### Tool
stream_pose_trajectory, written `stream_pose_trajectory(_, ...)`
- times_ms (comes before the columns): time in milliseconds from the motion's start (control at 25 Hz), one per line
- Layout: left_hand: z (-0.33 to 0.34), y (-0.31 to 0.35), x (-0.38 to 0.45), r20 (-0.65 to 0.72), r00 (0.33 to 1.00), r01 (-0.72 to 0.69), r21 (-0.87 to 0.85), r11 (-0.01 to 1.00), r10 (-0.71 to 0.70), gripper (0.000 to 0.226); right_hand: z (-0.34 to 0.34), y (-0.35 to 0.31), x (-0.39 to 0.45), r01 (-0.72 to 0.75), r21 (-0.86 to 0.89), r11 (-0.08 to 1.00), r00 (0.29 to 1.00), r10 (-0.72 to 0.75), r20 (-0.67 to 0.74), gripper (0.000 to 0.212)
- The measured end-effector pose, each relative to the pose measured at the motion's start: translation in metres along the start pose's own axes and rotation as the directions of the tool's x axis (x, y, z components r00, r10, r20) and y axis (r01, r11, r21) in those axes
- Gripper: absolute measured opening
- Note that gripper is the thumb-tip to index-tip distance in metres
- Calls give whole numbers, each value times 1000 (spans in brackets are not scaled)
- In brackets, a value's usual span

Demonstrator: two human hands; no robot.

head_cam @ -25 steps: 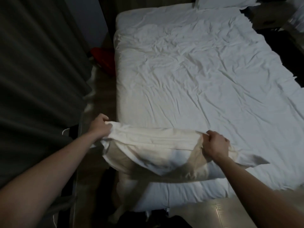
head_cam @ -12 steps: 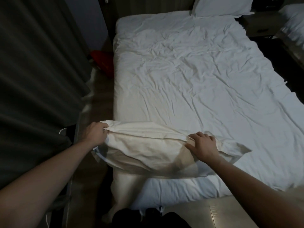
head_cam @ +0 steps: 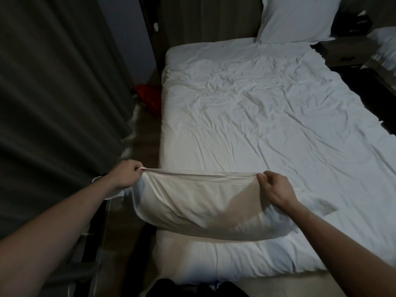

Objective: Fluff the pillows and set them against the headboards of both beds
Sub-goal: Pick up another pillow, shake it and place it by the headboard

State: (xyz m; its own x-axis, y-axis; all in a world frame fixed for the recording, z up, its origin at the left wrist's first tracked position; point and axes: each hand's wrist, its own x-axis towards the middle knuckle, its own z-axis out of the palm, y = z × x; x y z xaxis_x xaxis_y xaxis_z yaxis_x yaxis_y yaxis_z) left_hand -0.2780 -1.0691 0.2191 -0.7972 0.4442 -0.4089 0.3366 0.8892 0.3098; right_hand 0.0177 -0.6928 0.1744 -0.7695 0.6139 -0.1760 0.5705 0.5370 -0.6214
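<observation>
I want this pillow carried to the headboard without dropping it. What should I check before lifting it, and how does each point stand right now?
1. Left hand grips a top corner of the pillow: ok.
2. Right hand grips the other top corner: ok.
3. Top edge pulled taut between the hands: ok.
4. Pillow clear of the bed: not ok, its lower part rests on the foot end.
5. Free spot at the headboard: ok, the left side is bare; the other pillow leans on the right.
6. Pillow fluffed evenly: cannot tell, too dim.
</observation>
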Motion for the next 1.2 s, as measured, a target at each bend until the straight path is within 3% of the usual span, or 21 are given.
stream_pose_trajectory(120,-9,-17,-3,84,996,5,-3,1000,-5,27,13,-16,-6,-35,9,999,999,35,1,49)
stream_pose_trajectory(320,-40,-55,1,166,984,-76,44,996,68,29,23,-74,-20,-48,224,973,988,80,-136,46)
stream_pose_trajectory(440,-61,-92,13,129,981,-158,125,980,142,27,30,-126,-28,12,249,968,972,48,-231,47)
stream_pose_trajectory(600,-84,-150,34,62,974,-213,-75,974,218,28,59,-190,-38,60,218,974,946,15,-324,49)
stream_pose_trajectory(800,-150,-208,57,14,961,-269,-180,946,275,35,106,-259,-43,10,240,971,936,75,-344,48)
stream_pose_trajectory(1200,-244,-230,105,-131,913,-403,-157,902,385,36,129,-327,-8,-14,241,970,913,110,-392,48)
